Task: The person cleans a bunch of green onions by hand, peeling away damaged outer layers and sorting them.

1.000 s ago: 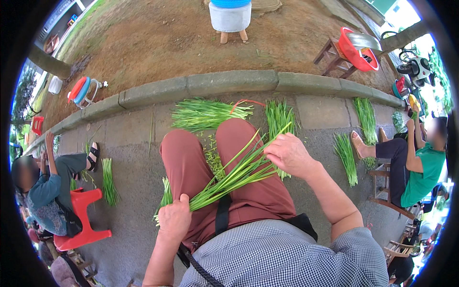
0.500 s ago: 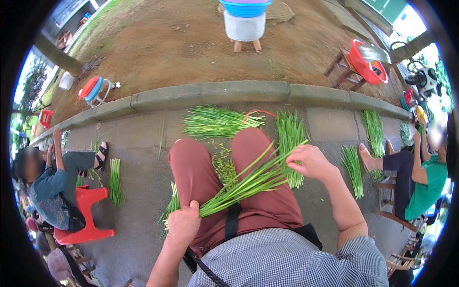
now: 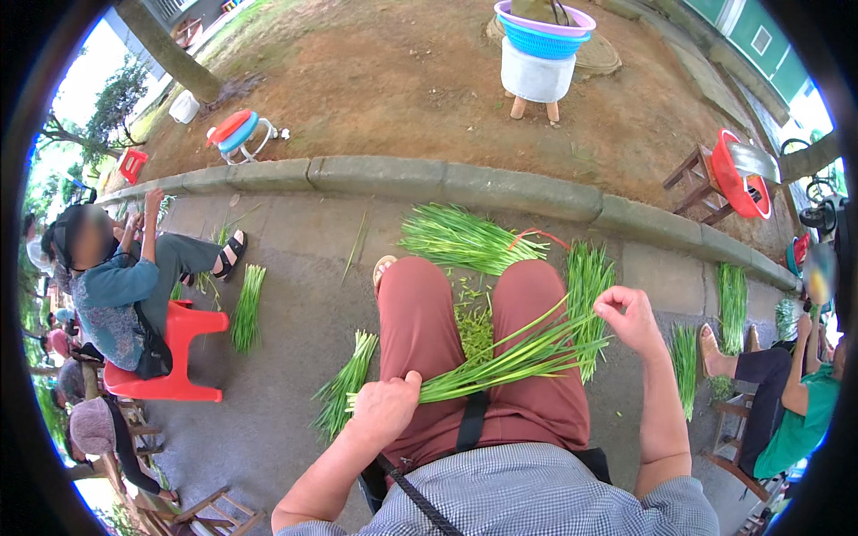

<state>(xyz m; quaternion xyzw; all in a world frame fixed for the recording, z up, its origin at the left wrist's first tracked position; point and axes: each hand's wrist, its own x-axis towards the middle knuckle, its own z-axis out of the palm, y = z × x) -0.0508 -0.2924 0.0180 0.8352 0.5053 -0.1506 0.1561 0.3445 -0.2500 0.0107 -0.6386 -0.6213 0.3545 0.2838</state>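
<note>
My left hand (image 3: 386, 413) is closed around the pale lower ends of a bunch of chives (image 3: 500, 366), which lies slanting across my lap. By the far right end of the bunch, my right hand (image 3: 628, 319) has thumb and fingertips pinched together; whether a stalk tip is between them is too small to tell. On the ground between my knees is a heap of short green chive pieces (image 3: 474, 329). Longer chives (image 3: 469, 239) lie beyond my knees, more chives (image 3: 590, 277) to the right of my right knee, and another pile (image 3: 347, 384) beside my left thigh.
A stone kerb (image 3: 384, 179) runs across ahead, with bare soil beyond. On the left a person sits on a red plastic stool (image 3: 183, 348); on the right another sits on a wooden chair (image 3: 733, 429). Stacked basins (image 3: 541, 40) and a red basin (image 3: 742, 174) stand past the kerb.
The view has swung left, so the scene sits further right. My right hand has shifted slightly off the stalks toward their tips. My left hand keeps its hold on the bunch.
</note>
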